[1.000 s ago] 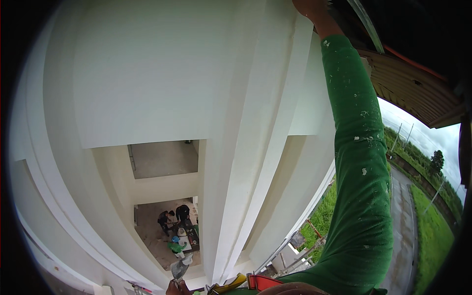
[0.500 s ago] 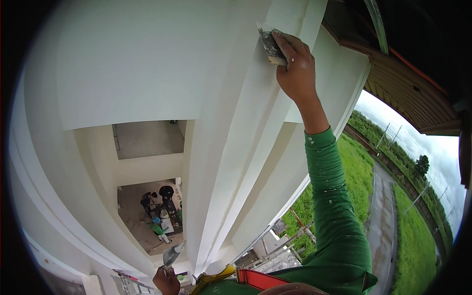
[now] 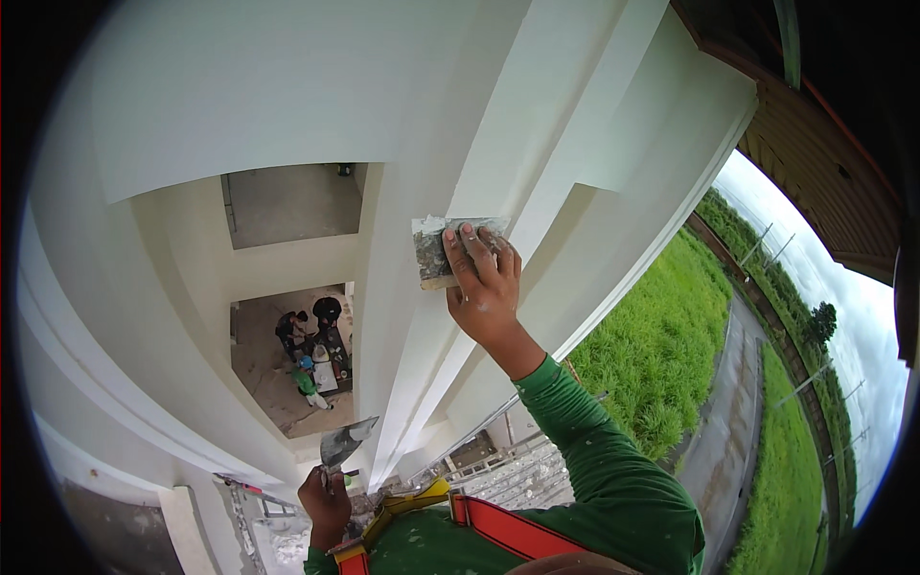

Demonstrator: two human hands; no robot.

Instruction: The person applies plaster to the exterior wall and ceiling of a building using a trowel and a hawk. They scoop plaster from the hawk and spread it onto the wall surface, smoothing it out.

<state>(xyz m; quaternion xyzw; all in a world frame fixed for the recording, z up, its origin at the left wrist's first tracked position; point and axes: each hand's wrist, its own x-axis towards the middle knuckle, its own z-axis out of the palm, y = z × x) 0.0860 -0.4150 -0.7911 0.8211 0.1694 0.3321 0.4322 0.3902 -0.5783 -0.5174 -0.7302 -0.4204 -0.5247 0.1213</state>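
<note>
So that pressure probably spreads evenly on the white column (image 3: 517,115), the right hand (image 3: 489,292) clamps a scraper (image 3: 432,251); left of the column, the left hand (image 3: 326,503) grips a putty knife (image 3: 343,444).

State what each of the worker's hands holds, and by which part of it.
Left hand: a putty knife, by its handle end. Right hand: a flat scraper, by its right side, fingers across its face.

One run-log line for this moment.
right grip: flat scraper at white column | left grip: putty knife, lower in view | red harness strap: worn
</note>
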